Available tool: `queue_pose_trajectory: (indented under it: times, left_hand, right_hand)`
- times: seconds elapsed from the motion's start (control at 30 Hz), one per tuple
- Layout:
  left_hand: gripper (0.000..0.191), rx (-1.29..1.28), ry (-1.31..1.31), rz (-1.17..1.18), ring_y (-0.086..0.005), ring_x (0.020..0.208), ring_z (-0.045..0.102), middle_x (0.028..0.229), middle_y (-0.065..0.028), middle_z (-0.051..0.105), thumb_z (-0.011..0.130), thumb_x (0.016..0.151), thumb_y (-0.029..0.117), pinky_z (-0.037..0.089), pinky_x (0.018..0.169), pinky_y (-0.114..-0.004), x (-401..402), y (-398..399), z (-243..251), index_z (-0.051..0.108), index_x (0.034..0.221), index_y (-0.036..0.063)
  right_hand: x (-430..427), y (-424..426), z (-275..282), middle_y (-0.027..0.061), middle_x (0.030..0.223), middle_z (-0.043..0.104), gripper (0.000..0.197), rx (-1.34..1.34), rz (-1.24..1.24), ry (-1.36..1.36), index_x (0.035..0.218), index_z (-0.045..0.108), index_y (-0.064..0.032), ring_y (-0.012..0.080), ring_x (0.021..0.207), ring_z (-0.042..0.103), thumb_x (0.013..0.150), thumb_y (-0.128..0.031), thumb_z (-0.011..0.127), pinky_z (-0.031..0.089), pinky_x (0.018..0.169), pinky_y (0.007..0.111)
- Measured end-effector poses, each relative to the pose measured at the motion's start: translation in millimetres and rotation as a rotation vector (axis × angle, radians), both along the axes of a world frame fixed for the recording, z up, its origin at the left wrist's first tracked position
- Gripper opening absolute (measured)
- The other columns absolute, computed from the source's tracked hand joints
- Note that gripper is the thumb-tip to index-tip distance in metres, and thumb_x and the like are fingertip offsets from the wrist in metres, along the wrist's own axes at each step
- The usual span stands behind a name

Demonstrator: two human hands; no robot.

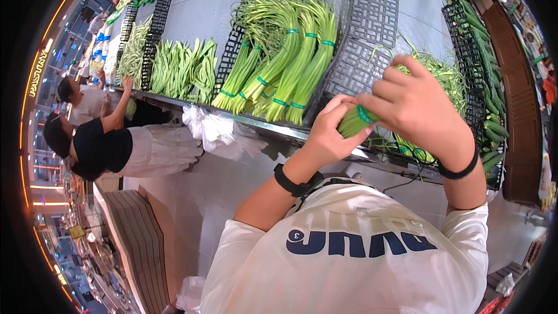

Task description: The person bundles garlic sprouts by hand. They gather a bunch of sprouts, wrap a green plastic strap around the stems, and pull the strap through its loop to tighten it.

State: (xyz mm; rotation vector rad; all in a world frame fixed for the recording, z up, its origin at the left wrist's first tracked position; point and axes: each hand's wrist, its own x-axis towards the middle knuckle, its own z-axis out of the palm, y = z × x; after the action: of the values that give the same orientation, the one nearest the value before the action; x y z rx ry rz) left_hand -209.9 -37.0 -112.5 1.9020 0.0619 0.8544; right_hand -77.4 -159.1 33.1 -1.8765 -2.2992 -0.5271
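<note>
My left hand (329, 133) is wrapped around the cut end of a bunch of green vegetable stalks (350, 123), bound with green tape (363, 114). My right hand (412, 104) grips the same bunch at the tape, its fingers bent and hiding part of it. Behind my right hand lies a heap of loose thin green stalks (442, 76), partly covered. Taped bunches of long green stalks (279, 69), which look like garlic scapes, lie to the left of my hands, their thin tips curled at the back.
Black plastic lattice mats (372, 4) and dividers split the display counter (205, 2). Flat green beans (183, 69) lie farther left; cucumbers (492, 131) fill the right end. White plastic bags (218, 128) hang at the front edge. Two people (102, 148) stand at left.
</note>
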Motion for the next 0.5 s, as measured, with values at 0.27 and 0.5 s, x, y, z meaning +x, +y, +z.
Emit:
queue_pose_trajectory:
  times: [0.27, 0.5]
  left_hand:
    - [0.023, -1.152, 0.121, 0.042, -0.0165, 0.066, 0.062, 0.077, -0.0040, 0.060, 0.072, 0.093, 0.024, 0.056, 0.065, -0.034, -75.9, 190.1, -35.5, 0.061, 0.102, 0.0054]
    - [0.049, -0.846, -0.023, 0.185, -0.0200, 0.076, 0.064, 0.088, -0.0080, 0.059, 0.068, 0.097, 0.023, 0.062, 0.075, -0.043, -151.4, 307.0, 27.8, 0.048, 0.134, -0.0020]
  right_hand:
    - [-25.0, 116.6, -9.5, 0.0025, 0.128, 0.064, 0.045, 0.271, -0.248, -0.086, 0.127, 0.066, -0.0166, 0.0219, 0.124, 0.058, 0.083, -0.010, 0.072, 0.031, 0.118, 0.047]
    - [-28.6, 81.0, -95.4, 0.0071, 0.130, 0.063, 0.039, 0.140, -0.527, 0.482, 0.128, 0.065, -0.0143, 0.0281, 0.124, 0.057, 0.090, -0.007, 0.068, 0.027, 0.118, 0.053]
